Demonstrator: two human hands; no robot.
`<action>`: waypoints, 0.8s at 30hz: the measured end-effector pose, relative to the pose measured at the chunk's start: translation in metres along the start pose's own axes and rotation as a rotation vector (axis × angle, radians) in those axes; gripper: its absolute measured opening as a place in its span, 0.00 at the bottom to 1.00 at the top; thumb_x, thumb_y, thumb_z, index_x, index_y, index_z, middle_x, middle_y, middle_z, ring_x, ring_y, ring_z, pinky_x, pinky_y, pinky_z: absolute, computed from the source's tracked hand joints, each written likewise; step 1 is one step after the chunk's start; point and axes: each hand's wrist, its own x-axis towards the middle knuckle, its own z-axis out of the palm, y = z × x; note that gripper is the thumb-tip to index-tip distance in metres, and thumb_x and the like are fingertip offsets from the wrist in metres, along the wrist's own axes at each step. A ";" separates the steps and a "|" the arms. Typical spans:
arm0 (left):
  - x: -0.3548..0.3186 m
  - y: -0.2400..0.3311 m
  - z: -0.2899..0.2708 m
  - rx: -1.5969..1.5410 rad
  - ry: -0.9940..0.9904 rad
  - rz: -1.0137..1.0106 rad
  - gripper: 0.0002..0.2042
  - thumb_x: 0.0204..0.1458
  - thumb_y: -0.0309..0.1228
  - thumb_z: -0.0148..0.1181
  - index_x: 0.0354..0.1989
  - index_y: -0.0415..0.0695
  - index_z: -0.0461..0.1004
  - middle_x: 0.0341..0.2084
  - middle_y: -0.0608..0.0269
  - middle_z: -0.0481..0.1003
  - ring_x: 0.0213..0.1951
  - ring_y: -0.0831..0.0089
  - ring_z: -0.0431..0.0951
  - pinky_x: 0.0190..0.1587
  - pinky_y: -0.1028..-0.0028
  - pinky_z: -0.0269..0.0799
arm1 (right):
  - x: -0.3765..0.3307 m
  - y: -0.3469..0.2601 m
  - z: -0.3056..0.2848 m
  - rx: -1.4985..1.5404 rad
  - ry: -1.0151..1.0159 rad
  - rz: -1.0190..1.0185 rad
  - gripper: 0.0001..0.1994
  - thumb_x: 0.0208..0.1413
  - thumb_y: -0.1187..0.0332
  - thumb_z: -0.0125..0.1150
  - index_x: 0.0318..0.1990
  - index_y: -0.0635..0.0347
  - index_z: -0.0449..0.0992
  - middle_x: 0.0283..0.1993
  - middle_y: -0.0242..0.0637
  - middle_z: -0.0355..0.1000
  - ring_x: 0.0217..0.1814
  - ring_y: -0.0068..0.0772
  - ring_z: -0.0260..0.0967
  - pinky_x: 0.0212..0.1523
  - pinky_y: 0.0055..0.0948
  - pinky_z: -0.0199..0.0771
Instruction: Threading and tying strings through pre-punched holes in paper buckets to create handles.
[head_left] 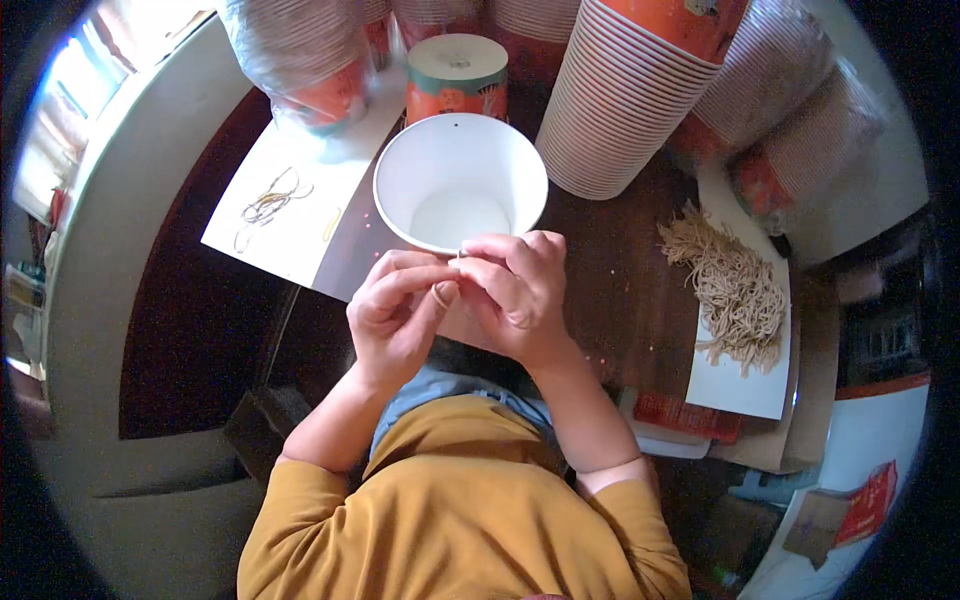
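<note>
Hands meet at the near rim of a white cup [460, 180] on the counter [620, 290]: left hand [395, 315] and right hand [515, 290] pinch a rubber band [441, 295] there, apparently to work it against the rim; spare bands [735, 290] lie right.

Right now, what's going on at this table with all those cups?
A person in a mustard top holds both hands together at the near rim of an open white paper cup. The left hand and right hand pinch something small, seemingly a rubber band. Loose rubber bands lie on a white sheet to the left, a pile of pale strings on a sheet to the right, and stacked cups stand behind.
</note>
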 end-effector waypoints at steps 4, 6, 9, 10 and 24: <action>-0.003 0.013 -0.008 -0.055 0.026 -0.040 0.04 0.50 0.21 0.63 0.34 0.36 0.79 0.29 0.58 0.76 0.32 0.73 0.74 0.35 0.78 0.70 | -0.003 0.003 -0.007 -0.035 -0.005 -0.020 0.08 0.44 0.64 0.63 0.35 0.48 0.78 0.40 0.24 0.71 0.37 0.29 0.64 0.40 0.36 0.59; -0.002 0.016 -0.007 -0.117 -0.034 -0.011 0.04 0.49 0.23 0.64 0.33 0.37 0.79 0.28 0.58 0.76 0.32 0.71 0.76 0.37 0.75 0.71 | 0.000 0.007 -0.014 -0.024 0.017 -0.040 0.08 0.43 0.65 0.64 0.34 0.48 0.78 0.40 0.23 0.72 0.35 0.28 0.64 0.40 0.35 0.59; 0.000 0.018 -0.008 -0.165 -0.092 0.005 0.04 0.48 0.24 0.66 0.32 0.37 0.80 0.26 0.60 0.76 0.31 0.71 0.75 0.38 0.75 0.71 | 0.005 0.010 -0.022 -0.085 -0.051 -0.078 0.08 0.43 0.67 0.63 0.34 0.50 0.78 0.39 0.24 0.72 0.34 0.28 0.64 0.40 0.35 0.59; -0.001 0.018 -0.007 -0.166 -0.086 0.009 0.04 0.48 0.24 0.66 0.32 0.37 0.80 0.26 0.60 0.76 0.31 0.71 0.75 0.38 0.75 0.71 | 0.005 0.012 -0.025 -0.081 -0.101 -0.101 0.09 0.43 0.67 0.63 0.34 0.51 0.78 0.39 0.25 0.73 0.33 0.29 0.64 0.40 0.35 0.59; 0.035 0.007 -0.060 -0.596 0.431 -0.101 0.06 0.57 0.26 0.56 0.38 0.36 0.76 0.33 0.56 0.78 0.29 0.76 0.74 0.35 0.76 0.71 | 0.006 0.072 -0.120 0.010 -0.408 -0.057 0.12 0.39 0.79 0.65 0.36 0.59 0.78 0.42 0.38 0.76 0.45 0.39 0.74 0.55 0.44 0.71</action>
